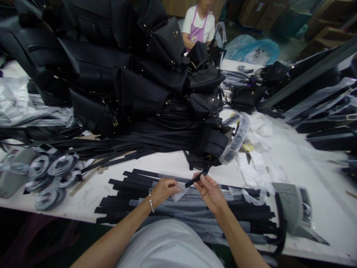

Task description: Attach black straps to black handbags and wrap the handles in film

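My left hand (164, 190) is closed, pinching a small clear plastic wrapper (180, 192) above the white table (320, 208). My right hand (210, 191) is closed too, pinching the end of a black strap (196, 178) that runs up to a small black bag (210, 146) with a plastic-wrapped handle (237, 141). Both hands hover over a row of flat black straps in clear sleeves (178, 208) laid along the near edge.
A tall heap of black handbags (117, 74) fills the table's left and middle. Coiled straps in plastic (51, 175) lie at the left, white paper scraps (256, 163) and a grey device (295, 208) at the right. Another person (198, 26) works at the far side.
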### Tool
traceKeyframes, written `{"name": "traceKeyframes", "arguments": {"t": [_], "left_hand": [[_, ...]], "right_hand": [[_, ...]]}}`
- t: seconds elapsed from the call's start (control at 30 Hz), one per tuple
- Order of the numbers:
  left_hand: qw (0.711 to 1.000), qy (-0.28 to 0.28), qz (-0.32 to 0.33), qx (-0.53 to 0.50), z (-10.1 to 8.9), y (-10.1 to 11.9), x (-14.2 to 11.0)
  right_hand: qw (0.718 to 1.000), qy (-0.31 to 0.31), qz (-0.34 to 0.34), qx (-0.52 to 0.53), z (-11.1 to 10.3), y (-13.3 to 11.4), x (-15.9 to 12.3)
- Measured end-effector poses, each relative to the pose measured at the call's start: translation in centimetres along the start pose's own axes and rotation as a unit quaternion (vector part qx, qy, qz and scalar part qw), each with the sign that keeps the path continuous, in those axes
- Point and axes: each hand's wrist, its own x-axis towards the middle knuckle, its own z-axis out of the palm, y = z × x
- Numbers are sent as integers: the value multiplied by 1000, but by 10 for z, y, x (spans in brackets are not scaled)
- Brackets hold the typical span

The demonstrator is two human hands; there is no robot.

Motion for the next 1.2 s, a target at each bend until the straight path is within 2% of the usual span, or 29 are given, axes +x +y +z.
{"name": "traceKeyframes", "arguments": {"t": [0.13, 0.3, 0.47, 0.67, 0.87, 1.03, 1.2], "left_hand": [[1000, -25, -13, -6, -1, -3, -2], [999, -48, 3, 14, -1, -8, -2], [999, -32, 21, 18, 4, -5, 0], [1000, 17, 13, 9, 34, -6, 21], [992, 69, 30, -99, 67, 0, 59], [985, 95, 41, -134, 80, 11, 90], [982, 126, 60, -128, 82, 13, 98]], "right_hand": [[1000, -7, -4, -9, -3, 3, 1], [999, -7, -15, -31, -8, 8, 1], [996, -12, -20, -89, -14, 15, 4], [988, -18, -14, -150, -17, 16, 1], [991, -42, -9, -128, -29, 8, -8], [989, 26, -6, -142, -46, 2, 6], [983, 102, -83, -130, -36, -6, 27]]}}
